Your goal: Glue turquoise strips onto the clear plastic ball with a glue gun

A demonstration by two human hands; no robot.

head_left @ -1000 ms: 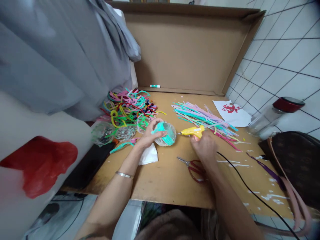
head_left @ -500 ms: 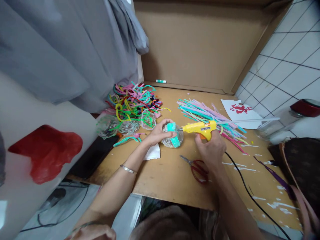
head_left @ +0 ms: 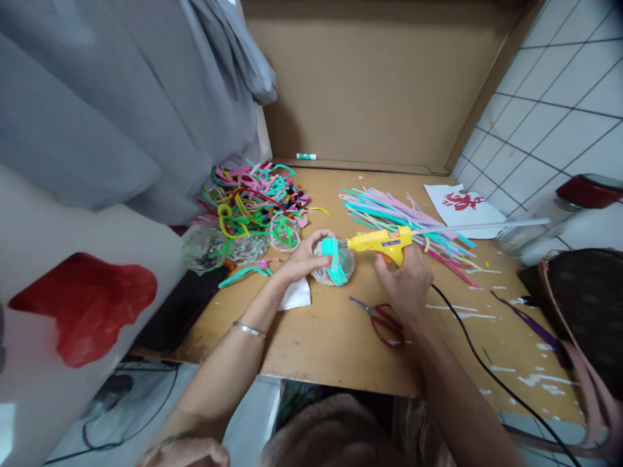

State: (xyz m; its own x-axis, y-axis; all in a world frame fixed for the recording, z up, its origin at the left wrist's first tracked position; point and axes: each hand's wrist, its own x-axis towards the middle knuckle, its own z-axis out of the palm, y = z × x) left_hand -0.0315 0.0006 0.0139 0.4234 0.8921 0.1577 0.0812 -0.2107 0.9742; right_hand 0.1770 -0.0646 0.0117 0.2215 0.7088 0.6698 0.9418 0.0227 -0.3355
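Observation:
My left hand is closed around a clear, round plastic or glass container, which has turquoise pipe-cleaner strips across it. In my right hand is a yellow glue gun, its nozzle pointing left at the container's right side. Whether the nozzle touches it I cannot tell. A long translucent glue stick juts from the gun's back, and a black cord trails down from it. Red-handled scissors lie below the container. A white cloth or paper is partly under my left wrist.
A tangled heap of coloured pipe cleaners and clear containers lie at left. Straight pipe cleaners are spread behind the gun. A glue tube, a black flat object, a red-lidded jar and a brown bag stand around.
The whole view has shifted slightly, so things appear a little further left. Both hands keep their hold, with the glue gun's nozzle still at the container.

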